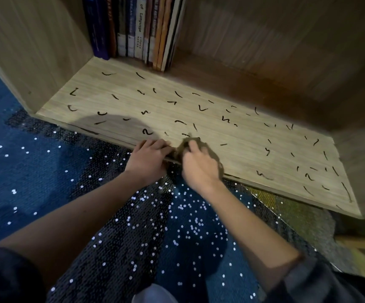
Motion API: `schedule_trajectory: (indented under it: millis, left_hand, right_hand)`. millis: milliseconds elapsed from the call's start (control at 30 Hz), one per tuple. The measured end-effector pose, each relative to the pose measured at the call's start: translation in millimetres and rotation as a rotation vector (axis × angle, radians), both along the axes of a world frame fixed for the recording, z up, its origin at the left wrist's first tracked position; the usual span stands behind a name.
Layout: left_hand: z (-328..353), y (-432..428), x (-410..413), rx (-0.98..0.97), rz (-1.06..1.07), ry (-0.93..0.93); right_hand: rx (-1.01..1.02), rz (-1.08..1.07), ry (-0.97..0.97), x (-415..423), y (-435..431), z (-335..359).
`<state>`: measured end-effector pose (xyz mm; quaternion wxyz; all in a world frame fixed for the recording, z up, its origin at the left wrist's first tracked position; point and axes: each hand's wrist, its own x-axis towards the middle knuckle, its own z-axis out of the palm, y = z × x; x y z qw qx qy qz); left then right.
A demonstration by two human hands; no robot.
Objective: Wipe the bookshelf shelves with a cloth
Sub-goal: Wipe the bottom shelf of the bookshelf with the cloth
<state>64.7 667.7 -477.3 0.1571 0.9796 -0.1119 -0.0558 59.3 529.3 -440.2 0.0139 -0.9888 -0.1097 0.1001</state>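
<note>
At the middle of the shelf's front edge, a dark cloth [201,142] is held bunched under the right grip [199,165], whose fingers are curled round it. The left grip [148,158] is laid on the same edge, touching the cloth; whether it pinches it cannot be told. The shelf [253,138] runs long from left to right, with black marks [147,132] scattered both ways and towards the back, so sweeps along that axis are judged due. On a book [140,29] at the back left corner, "of Language" can be read.
</note>
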Motion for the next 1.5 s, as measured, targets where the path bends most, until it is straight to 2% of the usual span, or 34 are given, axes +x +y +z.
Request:
schedule_trajectory:
  millis: [67,233,400,467,600,700,833,1033,1233,1367,1500]
  left_hand:
    - [2,2,1,0.009,-0.008,0.012]
    - [3,6,1,-0.033,-0.026,0.028]
    - [5,-4,4,0.029,-0.004,-0.022]
    - [5,-9,9,0.053,-0.001,-0.061]
    - [-2,-14,13,-0.020,0.026,-0.093]
    - [-6,-15,12,-0.068,0.004,-0.112]
    - [-11,-13,13,-0.104,0.001,-0.136]
    - [-18,-21,6,-0.138,0.059,-0.220]
    - [-19,-20,7,-0.171,0.075,-0.181]
    - [-18,-21,7,-0.192,0.091,-0.171]
    - [-16,-19,8,-0.175,0.070,-0.160]
  right_hand:
    - [0.017,0.058,-0.003,1,4,-1]
    - [-0.027,-0.105,-0.004,-3,-39,3]
    - [0.011,0.011,0.048,-7,-7,2]
    - [-0.001,-0.028,0.054,-8,-21,-4]
    - [-0.013,-0.107,-0.032,29,-47,-8]
    - [0.027,-0.035,0.003,44,-36,-7]
    - [-0.043,0.098,-0.052,5,-51,-11]
    - [-0.060,-0.015,-0.016,57,-36,-2]
    - [-0.091,0.136,-0.033,13,-56,-6]
    - [-0.096,0.038,-0.043,65,-49,1]
    - [-0.088,0.119,-0.043,35,-30,-8]
